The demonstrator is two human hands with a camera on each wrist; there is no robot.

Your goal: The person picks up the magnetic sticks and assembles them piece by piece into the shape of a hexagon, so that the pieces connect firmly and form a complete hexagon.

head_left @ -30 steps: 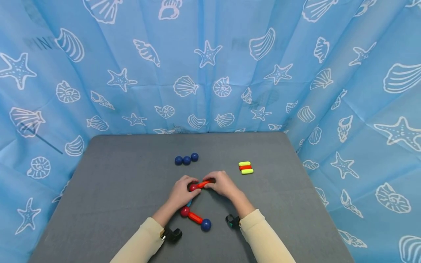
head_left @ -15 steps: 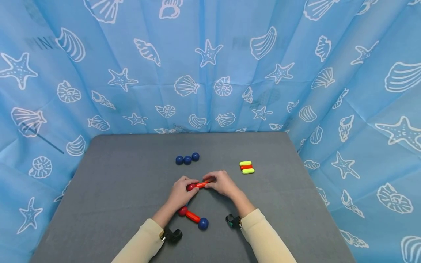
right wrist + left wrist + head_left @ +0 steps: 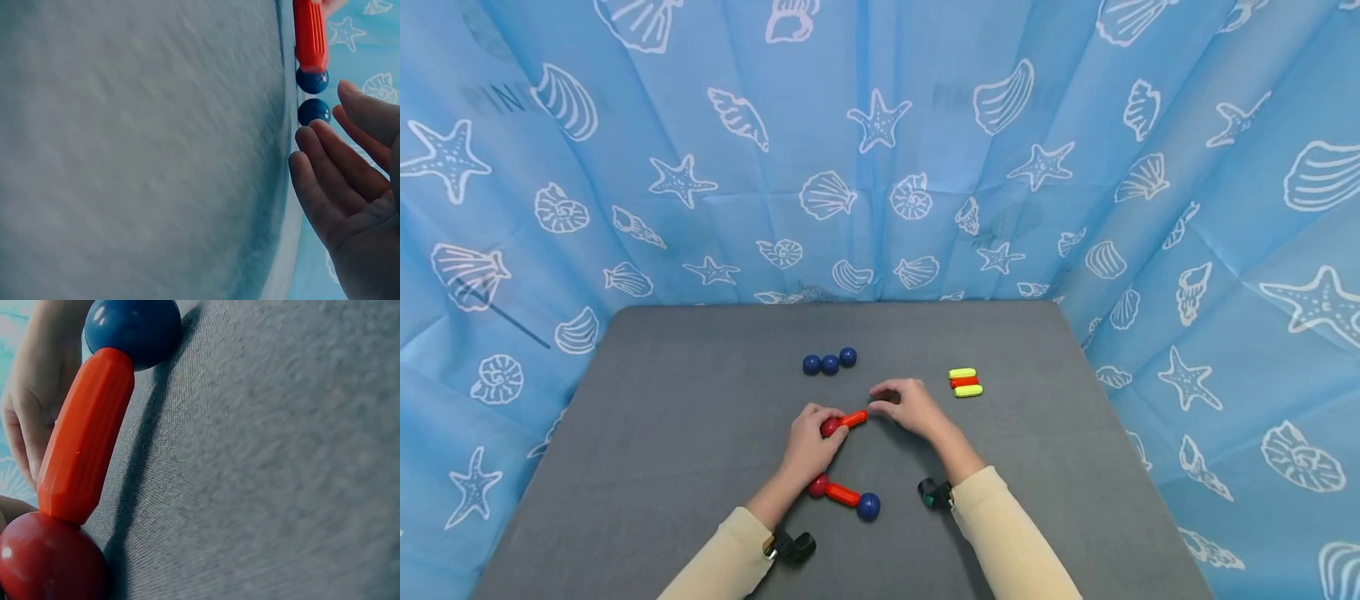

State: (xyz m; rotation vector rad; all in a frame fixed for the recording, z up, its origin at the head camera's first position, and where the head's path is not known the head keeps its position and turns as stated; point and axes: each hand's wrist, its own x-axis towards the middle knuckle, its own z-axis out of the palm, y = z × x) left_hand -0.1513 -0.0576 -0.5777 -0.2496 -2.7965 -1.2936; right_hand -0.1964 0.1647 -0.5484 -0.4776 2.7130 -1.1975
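Observation:
My left hand (image 3: pixel 811 443) pinches a red ball (image 3: pixel 831 427) from a magnetic ball-and-rod building set. A red-orange rod (image 3: pixel 854 418) sticks out from that ball to the upper right, its far end free. To the right of it, my right hand (image 3: pixel 913 408) has loosely bent fingers, apart from the rod and holding nothing. Closer to me, a second red ball (image 3: pixel 818 485) is joined by another red-orange rod (image 3: pixel 842 495) to a blue ball (image 3: pixel 868 507). The left wrist view shows this rod (image 3: pixel 87 434) large. Whatever lies between the two red balls is hidden by my left hand.
Several small dark blue balls (image 3: pixel 831 364) sit in a row farther back on the grey table (image 3: pixel 700 400). At the back right lie two yellow rods (image 3: pixel 967 391) with a red one (image 3: pixel 964 382) between them. A blue shell-patterned curtain (image 3: pixel 880 208) rises behind the table.
My right hand has let go of the red-orange rod and moved a little away to the right and back. My left hand stays on the red ball, which has shifted slightly left.

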